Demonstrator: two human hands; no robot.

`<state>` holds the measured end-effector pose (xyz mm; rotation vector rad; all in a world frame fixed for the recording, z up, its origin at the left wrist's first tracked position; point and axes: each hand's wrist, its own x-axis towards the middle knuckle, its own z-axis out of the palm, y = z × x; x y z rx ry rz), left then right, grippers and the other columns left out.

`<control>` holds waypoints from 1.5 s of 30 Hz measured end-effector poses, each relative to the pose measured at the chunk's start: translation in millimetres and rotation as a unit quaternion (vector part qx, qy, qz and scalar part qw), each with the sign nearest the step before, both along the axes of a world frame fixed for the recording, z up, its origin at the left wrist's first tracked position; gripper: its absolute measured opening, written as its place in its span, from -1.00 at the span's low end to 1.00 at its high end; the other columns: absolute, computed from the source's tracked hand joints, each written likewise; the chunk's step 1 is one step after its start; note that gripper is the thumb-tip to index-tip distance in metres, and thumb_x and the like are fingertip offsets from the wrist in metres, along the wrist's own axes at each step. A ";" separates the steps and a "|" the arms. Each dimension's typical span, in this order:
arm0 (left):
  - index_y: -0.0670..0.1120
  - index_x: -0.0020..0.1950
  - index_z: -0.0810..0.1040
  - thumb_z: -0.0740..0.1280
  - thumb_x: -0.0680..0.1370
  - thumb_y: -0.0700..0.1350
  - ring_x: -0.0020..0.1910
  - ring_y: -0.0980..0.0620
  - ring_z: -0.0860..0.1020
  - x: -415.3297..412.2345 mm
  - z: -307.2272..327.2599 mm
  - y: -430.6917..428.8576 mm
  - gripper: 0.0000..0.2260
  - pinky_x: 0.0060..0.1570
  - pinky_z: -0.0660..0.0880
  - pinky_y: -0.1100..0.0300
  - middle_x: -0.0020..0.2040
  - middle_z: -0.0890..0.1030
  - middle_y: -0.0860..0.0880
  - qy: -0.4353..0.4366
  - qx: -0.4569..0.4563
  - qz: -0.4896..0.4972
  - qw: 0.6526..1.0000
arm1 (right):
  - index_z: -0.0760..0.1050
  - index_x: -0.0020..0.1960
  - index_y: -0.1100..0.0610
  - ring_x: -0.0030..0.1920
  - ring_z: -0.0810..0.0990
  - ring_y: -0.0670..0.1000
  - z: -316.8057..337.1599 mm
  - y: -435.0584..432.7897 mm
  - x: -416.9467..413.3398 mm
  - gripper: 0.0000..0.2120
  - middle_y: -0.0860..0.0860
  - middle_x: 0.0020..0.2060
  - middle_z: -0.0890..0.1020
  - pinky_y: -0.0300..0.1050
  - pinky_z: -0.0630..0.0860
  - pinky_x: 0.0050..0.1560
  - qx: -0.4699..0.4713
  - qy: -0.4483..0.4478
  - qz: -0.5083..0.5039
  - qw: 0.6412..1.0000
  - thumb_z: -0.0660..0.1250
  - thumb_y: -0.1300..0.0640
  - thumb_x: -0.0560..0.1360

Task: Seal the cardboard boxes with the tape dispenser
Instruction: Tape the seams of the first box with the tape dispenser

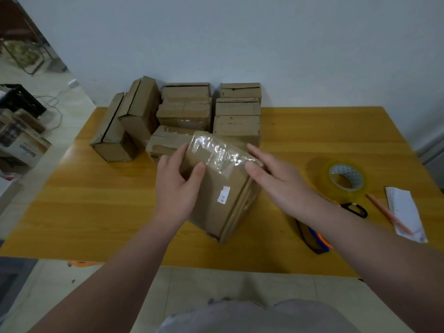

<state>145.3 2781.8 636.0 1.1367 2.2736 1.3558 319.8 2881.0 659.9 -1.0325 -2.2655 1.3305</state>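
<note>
A brown cardboard box [222, 200] stands tilted on the yellow table [96, 200], its top end covered with shiny clear tape [217, 152] and a small white label on its face. My left hand [177, 186] grips its left side, thumb on the front face. My right hand [278, 179] lies with straight fingers against the taped right edge. A roll of clear tape [343, 179] lies flat to the right. The tape dispenser [317, 236], dark with orange and blue parts, lies partly hidden under my right forearm.
Several stacked cardboard boxes [187, 111] stand at the back of the table against the wall. Black scissors handles [355, 209], an orange pencil [389, 213] and a folded white paper [406, 212] lie at the right. Boxes and a crate sit on the floor at left.
</note>
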 end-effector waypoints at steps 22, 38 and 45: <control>0.06 0.57 -0.21 -0.01 0.63 0.21 0.55 0.02 -0.21 33.5 -34.3 42.0 -0.40 0.48 -0.24 0.00 0.58 -0.19 0.06 0.466 -0.268 -0.439 0.720 | 0.05 0.55 -0.08 0.46 0.29 -0.03 -76.9 28.2 35.8 -0.43 -0.01 0.49 0.29 0.05 0.33 0.42 -0.081 -0.036 -0.058 0.994 0.20 0.13 0.63; 0.04 0.48 -0.35 0.03 0.68 0.04 0.42 0.19 -0.32 23.1 -36.5 40.5 -0.42 0.47 -0.30 0.21 0.43 -0.35 0.10 0.449 -0.215 -0.529 0.687 | 0.12 0.48 -0.24 0.42 0.32 -0.10 -73.8 29.4 40.0 -0.50 -0.08 0.50 0.25 -0.08 0.48 0.26 -0.151 0.006 -0.046 0.987 0.16 0.13 0.64; 0.07 0.49 -0.30 -0.22 0.49 0.33 0.49 0.22 -0.19 4.5 -27.8 37.1 -0.35 0.42 -0.33 0.25 0.47 -0.25 0.13 0.415 -0.241 -0.522 0.705 | 0.11 0.49 -0.24 0.39 0.40 -0.06 -69.4 32.1 38.9 -0.48 -0.07 0.44 0.37 0.01 0.40 0.37 -0.114 -0.050 -0.041 0.991 0.18 0.11 0.63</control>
